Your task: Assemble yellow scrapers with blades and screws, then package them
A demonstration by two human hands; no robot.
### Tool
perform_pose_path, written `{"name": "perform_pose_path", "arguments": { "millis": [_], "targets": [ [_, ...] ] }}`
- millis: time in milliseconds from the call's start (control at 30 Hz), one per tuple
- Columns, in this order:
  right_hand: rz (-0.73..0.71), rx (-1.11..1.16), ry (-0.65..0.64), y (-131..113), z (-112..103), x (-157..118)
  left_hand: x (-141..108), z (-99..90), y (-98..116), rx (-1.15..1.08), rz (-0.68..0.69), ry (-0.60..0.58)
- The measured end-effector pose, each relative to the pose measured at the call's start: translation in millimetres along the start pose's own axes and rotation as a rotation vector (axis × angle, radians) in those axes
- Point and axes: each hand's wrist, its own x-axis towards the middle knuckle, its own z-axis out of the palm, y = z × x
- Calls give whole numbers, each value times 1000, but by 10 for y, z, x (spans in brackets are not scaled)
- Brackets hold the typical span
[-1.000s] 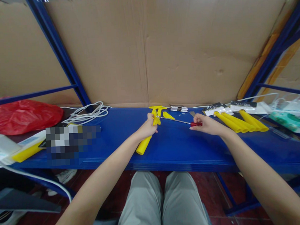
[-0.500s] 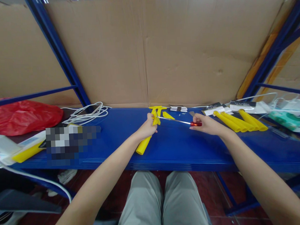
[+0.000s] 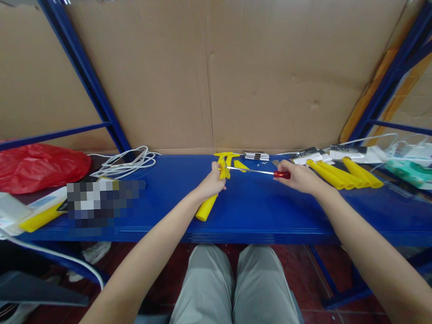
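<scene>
Gripping a yellow tool [image 3: 206,209], the left fingers [image 3: 216,177] sit near yellow pieces [image 3: 240,165]; right fingers [image 3: 287,170] clasp a screwdriver [image 3: 281,175].

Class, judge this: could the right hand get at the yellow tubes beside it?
Probably, once free: the right hand holds a red-handled screwdriver, but the yellow tubes lie close beside it with nothing seen on top.

Left hand [image 3: 214,178]: gripping yellow tubular tool [image 3: 207,208]. Right hand [image 3: 296,174]: holding red-handled screwdriver [image 3: 281,175], shaft reaching the tool's head. On blue workbench [image 3: 254,210]: yellow tubes [image 3: 334,176], right; coiled white cable [image 3: 133,164], left.
</scene>
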Motion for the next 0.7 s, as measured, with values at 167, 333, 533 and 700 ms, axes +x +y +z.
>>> {"name": "perform_pose_path", "arguments": {
  "millis": [167, 333, 533, 700],
  "targets": [
    [-62, -7, 36, 35, -6, -10, 32, 0, -38, -6, 3, 1],
    [-75, -67, 18, 5, -24, -10, 37, -3, -52, -18, 20, 1],
    [3, -180, 60, -44, -9, -1, 26, 2, -41, -35, 0, 6],
    [-78, -164, 91, -49, -46, -24, 24, -2, -47, -29, 14, 6]
  ]
}}
